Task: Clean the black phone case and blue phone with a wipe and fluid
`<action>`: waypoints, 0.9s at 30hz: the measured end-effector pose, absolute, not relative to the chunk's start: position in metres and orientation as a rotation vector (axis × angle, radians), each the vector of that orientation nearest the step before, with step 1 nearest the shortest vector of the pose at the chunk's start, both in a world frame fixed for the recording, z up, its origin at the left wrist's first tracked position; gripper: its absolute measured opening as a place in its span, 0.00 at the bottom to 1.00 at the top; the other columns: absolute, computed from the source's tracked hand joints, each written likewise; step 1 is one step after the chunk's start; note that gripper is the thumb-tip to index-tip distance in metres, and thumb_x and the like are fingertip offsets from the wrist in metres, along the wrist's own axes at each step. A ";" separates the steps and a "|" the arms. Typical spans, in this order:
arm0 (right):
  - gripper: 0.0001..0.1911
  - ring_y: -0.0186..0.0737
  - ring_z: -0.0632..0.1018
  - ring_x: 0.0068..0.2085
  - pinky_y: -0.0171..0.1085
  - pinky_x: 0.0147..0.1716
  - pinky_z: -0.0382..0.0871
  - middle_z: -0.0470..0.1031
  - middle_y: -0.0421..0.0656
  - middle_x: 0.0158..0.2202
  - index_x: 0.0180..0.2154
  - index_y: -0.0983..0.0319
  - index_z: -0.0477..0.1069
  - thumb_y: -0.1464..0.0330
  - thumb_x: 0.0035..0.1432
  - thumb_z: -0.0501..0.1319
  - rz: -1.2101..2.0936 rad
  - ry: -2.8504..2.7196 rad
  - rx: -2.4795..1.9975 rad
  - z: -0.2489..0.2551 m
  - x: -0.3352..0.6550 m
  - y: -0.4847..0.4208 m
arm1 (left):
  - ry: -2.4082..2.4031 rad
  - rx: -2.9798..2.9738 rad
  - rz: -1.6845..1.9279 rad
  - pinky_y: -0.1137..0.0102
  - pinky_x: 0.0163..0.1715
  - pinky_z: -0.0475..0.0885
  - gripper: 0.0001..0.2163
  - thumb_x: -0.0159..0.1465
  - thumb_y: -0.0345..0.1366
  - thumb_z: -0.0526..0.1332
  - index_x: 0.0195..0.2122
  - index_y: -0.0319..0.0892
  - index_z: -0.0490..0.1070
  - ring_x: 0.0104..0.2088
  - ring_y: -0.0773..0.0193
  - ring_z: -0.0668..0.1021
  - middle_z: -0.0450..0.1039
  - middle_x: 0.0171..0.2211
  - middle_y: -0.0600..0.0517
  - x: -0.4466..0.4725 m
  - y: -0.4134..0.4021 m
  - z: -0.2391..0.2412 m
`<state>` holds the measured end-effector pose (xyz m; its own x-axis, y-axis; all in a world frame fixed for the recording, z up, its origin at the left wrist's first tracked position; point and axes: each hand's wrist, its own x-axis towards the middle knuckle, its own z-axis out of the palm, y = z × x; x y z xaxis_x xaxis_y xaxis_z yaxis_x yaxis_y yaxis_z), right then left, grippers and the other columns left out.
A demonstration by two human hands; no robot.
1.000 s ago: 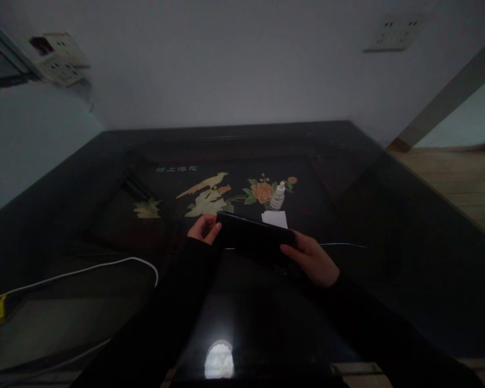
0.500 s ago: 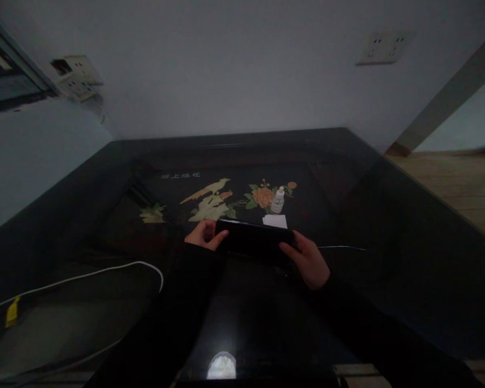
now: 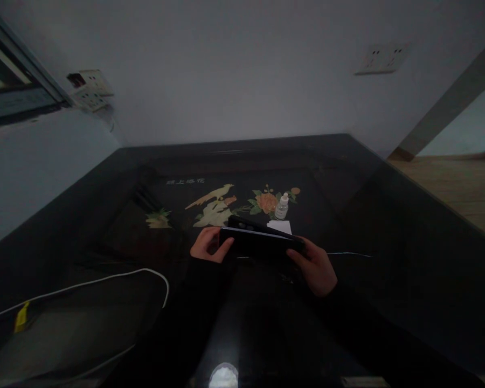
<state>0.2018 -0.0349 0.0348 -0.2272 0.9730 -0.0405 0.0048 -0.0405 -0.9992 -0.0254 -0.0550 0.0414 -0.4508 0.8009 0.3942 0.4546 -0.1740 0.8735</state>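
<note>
L hand (image 3: 208, 245) + R hand (image 3: 315, 264) both gripping black phone (image 3: 258, 242), above dark table (image 3: 388, 226).

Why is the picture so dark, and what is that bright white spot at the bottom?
Head view: dim room, so the black table and dark sleeves blend; the white spot is glare on the glossy top; edges bend from the wide lens; the phone lacks detail.

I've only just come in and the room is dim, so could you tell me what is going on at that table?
A person holds a flat black phone-like device level above a dark glossy table, the left hand gripping one end and the right hand the other. Just beyond it stand a small clear dropper bottle and a white square of paper or cloth. A white cable lies to the left.
</note>
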 end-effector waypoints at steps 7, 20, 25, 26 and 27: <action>0.16 0.41 0.74 0.34 0.39 0.35 0.68 0.75 0.40 0.32 0.38 0.60 0.69 0.63 0.45 0.65 1.525 -1.061 -1.020 0.037 0.193 -0.035 | 1.561 1.594 1.633 0.66 0.45 0.66 0.22 0.47 0.39 0.64 0.45 0.42 0.69 0.44 0.59 0.71 0.68 0.41 0.47 -0.025 -0.054 0.042; 0.17 0.41 0.74 0.36 0.40 0.37 0.69 0.75 0.41 0.34 0.37 0.59 0.70 0.64 0.42 0.67 1.490 -0.762 -1.004 0.038 0.185 -0.038 | 1.328 1.021 1.390 0.69 0.19 0.75 0.39 0.49 0.36 0.61 0.60 0.50 0.44 0.22 0.63 0.78 0.70 0.43 0.46 0.006 -0.068 0.070; 0.19 0.41 0.73 0.41 0.40 0.42 0.66 0.74 0.40 0.38 0.40 0.58 0.68 0.66 0.44 0.66 1.473 -1.087 -1.007 0.044 0.188 -0.048 | 1.400 0.748 1.489 0.71 0.21 0.74 0.32 0.47 0.39 0.64 0.52 0.44 0.52 0.16 0.71 0.72 0.69 0.20 0.59 -0.007 -0.058 0.065; 0.20 0.42 0.73 0.41 0.39 0.42 0.66 0.74 0.40 0.38 0.41 0.58 0.68 0.66 0.43 0.66 1.474 -1.171 -1.021 0.047 0.188 -0.051 | 1.396 0.706 1.483 0.71 0.22 0.74 0.30 0.47 0.40 0.64 0.50 0.45 0.53 0.15 0.71 0.72 0.67 0.17 0.61 -0.009 -0.056 0.063; 0.20 0.42 0.73 0.41 0.39 0.42 0.66 0.74 0.40 0.38 0.41 0.59 0.67 0.66 0.43 0.66 1.480 -1.243 -1.030 0.050 0.188 -0.054 | 1.384 0.667 1.478 0.72 0.22 0.73 0.28 0.47 0.42 0.63 0.49 0.47 0.54 0.17 0.71 0.72 0.67 0.18 0.62 -0.011 -0.054 0.061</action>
